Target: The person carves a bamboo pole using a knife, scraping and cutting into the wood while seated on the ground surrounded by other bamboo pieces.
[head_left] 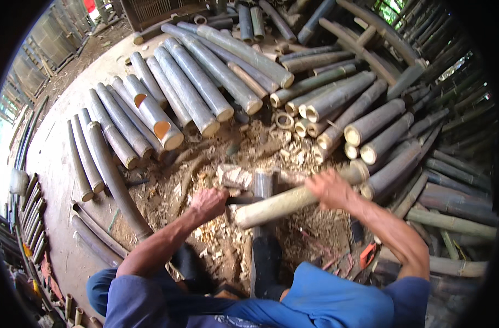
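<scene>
A pale, peeled bamboo tube [277, 206] lies slantwise in front of me, its cut end low on the left. My right hand [330, 188] is closed around its upper right part. My left hand [208, 202] makes a fist on a knife whose handle is hidden; its dark blade [245, 200] reaches right, along the far side of the tube's left end. Whether blade and tube touch, I cannot tell. Just beyond the tube stands a grey bamboo post [266, 183], with a rough, chipped log [236, 177] at its left.
Shavings [211, 240] litter the ground around my feet. Beyond them lie rows of grey bamboo tubes [186, 90], one with orange-edged cut openings [162, 128]. More bamboo [370, 128] is piled at the right. An orange-handled tool [367, 255] lies by my right knee.
</scene>
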Motion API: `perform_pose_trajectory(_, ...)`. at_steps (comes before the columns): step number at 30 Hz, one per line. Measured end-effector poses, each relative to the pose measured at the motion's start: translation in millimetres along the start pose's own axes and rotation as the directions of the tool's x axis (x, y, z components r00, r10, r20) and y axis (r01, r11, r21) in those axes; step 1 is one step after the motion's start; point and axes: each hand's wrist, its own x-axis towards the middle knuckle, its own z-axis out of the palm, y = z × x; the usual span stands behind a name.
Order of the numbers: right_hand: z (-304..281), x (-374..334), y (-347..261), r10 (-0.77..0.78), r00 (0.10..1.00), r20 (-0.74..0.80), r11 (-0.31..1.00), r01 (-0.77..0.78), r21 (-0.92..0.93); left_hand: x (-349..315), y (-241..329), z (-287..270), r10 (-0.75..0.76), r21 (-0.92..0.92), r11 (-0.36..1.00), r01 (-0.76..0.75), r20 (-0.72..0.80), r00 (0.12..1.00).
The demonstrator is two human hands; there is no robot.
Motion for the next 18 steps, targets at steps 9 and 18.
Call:
perform_pose_trajectory(9, 5, -2, -2, 0.036, 0.999, 0.037, 0.998, -0.038, 0.047, -3, -2, 5, 0.047, 0.039, 0.998, -0.047, -0.008, 0.999)
perform_pose_trajectory(18, 8, -2, 1, -0.046, 0.978, -0.205, 0.988, 0.075, 0.136, 6, -1, 7, 0.04, 0.004, 0.999, -0.04, -0.063, 0.997)
